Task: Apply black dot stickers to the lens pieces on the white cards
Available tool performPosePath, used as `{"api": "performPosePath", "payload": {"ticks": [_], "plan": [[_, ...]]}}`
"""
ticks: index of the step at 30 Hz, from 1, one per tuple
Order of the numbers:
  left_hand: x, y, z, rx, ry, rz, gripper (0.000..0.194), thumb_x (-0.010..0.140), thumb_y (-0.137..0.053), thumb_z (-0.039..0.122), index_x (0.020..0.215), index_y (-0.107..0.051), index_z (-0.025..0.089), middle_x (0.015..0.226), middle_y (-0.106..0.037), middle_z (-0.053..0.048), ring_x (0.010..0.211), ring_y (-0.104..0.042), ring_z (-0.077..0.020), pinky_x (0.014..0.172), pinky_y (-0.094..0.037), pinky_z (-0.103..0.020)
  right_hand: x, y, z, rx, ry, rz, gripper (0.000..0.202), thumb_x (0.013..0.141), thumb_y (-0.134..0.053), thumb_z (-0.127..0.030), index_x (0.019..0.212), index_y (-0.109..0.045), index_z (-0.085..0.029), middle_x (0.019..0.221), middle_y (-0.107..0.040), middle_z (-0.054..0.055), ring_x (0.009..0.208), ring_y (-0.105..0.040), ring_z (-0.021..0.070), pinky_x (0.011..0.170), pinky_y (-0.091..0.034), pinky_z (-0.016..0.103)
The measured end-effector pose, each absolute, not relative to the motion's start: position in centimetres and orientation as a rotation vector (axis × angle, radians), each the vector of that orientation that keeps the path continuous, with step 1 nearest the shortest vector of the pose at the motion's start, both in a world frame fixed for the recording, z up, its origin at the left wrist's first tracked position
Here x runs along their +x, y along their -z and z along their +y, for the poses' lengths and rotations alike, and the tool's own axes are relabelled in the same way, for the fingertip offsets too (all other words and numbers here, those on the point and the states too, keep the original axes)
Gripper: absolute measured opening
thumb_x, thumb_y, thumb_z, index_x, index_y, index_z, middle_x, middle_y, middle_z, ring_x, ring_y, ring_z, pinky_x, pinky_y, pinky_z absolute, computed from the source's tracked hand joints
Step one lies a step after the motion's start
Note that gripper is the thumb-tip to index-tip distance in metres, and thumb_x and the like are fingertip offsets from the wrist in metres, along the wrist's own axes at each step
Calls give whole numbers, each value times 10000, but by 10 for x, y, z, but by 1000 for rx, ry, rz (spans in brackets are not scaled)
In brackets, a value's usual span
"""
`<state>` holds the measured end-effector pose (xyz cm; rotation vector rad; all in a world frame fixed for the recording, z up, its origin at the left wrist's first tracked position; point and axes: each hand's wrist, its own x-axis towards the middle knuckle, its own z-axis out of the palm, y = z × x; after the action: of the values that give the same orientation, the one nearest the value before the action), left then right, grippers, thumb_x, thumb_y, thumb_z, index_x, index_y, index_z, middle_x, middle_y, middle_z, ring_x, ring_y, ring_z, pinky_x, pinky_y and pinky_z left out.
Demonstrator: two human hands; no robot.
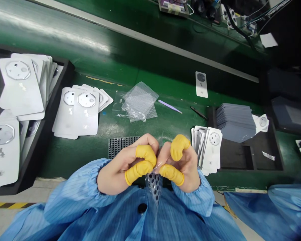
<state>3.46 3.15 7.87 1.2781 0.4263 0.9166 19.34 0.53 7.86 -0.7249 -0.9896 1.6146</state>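
Observation:
In front of my chest, both hands pinch the upper part of a clear plastic sheet with black dots (155,187), which hangs edge-down between them. My left hand (139,159) is closed on it, with yellow finger cots on the thumb and a finger. My right hand (178,159), wearing similar yellow cots, grips it from the other side. Behind my left forearm lies a dark perforated sheet (120,144), partly covered. Beyond my hands are clear textured plastic sheets (140,102) in a loose pile. Purple tweezers (170,106) and dark tweezers (198,113) lie near them.
White plates with a round emblem (85,115) are stacked on the left, more in a black tray (65,78). At right, white plates (211,150) lean beside a tray (237,157) with grey cards (234,120). A single plate (201,84) lies farther back. Another person's blue sleeve (288,204) shows.

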Motion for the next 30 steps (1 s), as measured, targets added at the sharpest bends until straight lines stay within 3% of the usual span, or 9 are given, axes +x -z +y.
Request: {"api": "performPosePath", "payload": {"ticks": [12, 17, 21, 24, 27, 30], "plan": [[43, -74, 24, 969, -924, 403, 184, 917, -532, 264, 754, -508, 182, 840, -400, -21, 715, -470, -131, 644, -446, -292, 190, -60, 15, -750, -1499, -1068, 425, 722, -750, -401, 701, -347, -267, 491, -467, -86, 457, -507, 124, 493, -501, 282], [42, -73, 25, 837, -984, 399, 157, 907, -555, 285, 792, -543, 178, 870, -399, -23, 741, -501, -126, 667, -506, -283, 196, -62, 19, -670, -1461, -1060, 446, 787, -675, -449, 691, -283, -257, 518, -443, -99, 382, -420, 86, 401, -427, 234], [38, -73, 24, 1087, -1039, 519, 130, 940, -482, 188, 857, -581, 170, 898, -483, -44, 776, -529, -123, 720, -495, -261, 200, -69, 15, -725, -1489, -1115, 368, 825, -657, -383, 724, -325, -262, 592, -525, -66, 478, -514, 108, 503, -513, 282], [34, -77, 24, 1309, -1101, 624, 152, 953, -448, 206, 950, -595, 168, 925, -525, -64, 795, -547, -140, 733, -501, -277, 198, -71, 14, -658, -1513, -1116, 291, 835, -651, -286, 755, -374, -257, 640, -537, -51, 521, -520, 103, 535, -520, 274], [31, -83, 26, 1567, -1126, 655, 131, 894, -567, 266, 953, -584, 151, 882, -537, -64, 746, -547, -149, 672, -506, -277, 196, -71, 14, -597, -1514, -1126, 216, 843, -626, -196, 787, -425, -252, 666, -531, -44, 561, -520, 97, 557, -509, 252], [29, -90, 28, 1833, -1078, 757, 101, 835, -644, 180, 897, -569, 153, 847, -547, -50, 700, -542, -129, 624, -486, -244, 198, -69, 15, -622, -1505, -1187, 190, 837, -623, -148, 810, -463, -246, 714, -550, -32, 597, -520, 92, 579, -496, 233]]}}
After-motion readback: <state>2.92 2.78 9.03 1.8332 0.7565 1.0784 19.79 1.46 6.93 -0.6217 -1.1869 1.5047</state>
